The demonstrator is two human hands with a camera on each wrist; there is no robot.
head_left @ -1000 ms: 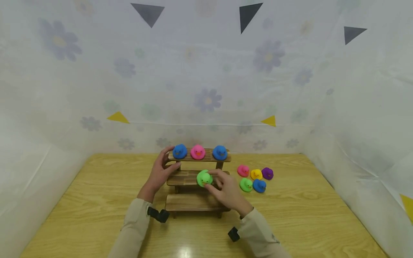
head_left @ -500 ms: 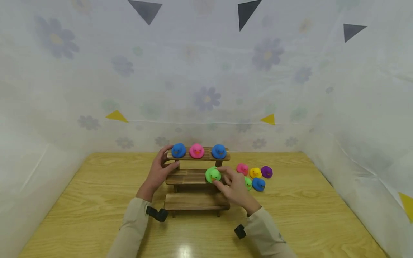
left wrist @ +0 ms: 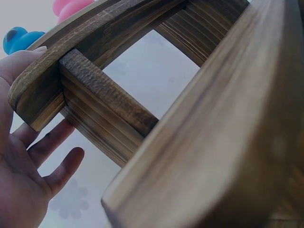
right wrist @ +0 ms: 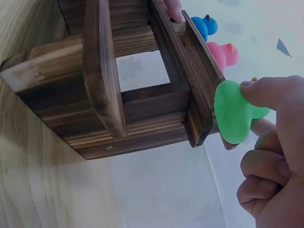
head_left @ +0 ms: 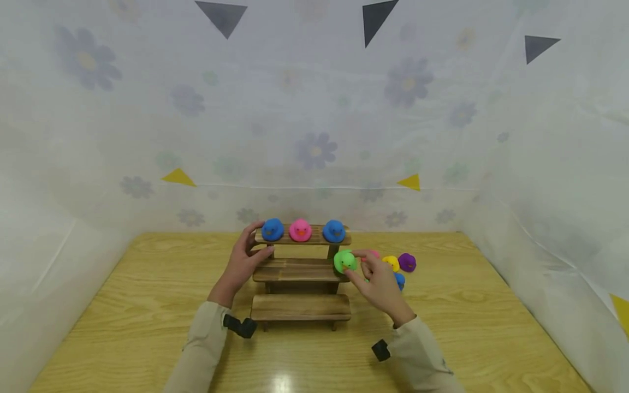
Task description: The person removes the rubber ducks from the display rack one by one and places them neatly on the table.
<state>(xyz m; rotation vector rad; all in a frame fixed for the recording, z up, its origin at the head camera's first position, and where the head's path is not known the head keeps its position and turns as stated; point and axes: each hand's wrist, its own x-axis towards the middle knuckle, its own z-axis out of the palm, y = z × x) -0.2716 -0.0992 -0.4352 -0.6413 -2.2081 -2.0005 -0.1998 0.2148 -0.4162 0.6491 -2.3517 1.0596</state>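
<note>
A three-tier wooden stand [head_left: 301, 308] stands on the table. On its top tier sit a blue duck [head_left: 272, 230], a pink duck [head_left: 300, 230] and another blue duck [head_left: 334, 231]. My left hand [head_left: 242, 263] holds the left end of the top tier; in the left wrist view the hand [left wrist: 23, 161] is around that end. Thumb and index finger of my right hand [head_left: 380, 284] pinch a light green rubber duck [head_left: 345, 262] by the right end of the middle tier. The duck's flat underside [right wrist: 232, 114] faces the right wrist view, off the stand.
Right of the stand lie a yellow duck [head_left: 391, 263], a purple duck [head_left: 407, 262], a partly hidden pink duck [head_left: 372, 255] and a blue duck [head_left: 400, 281] on the wooden table [head_left: 467, 327]. A flowered white sheet [head_left: 314, 109] hangs behind.
My right hand has carried the green duck rightward from the middle of the middle tier to its right end, now covering part of the loose ducks. My left hand keeps its place.
</note>
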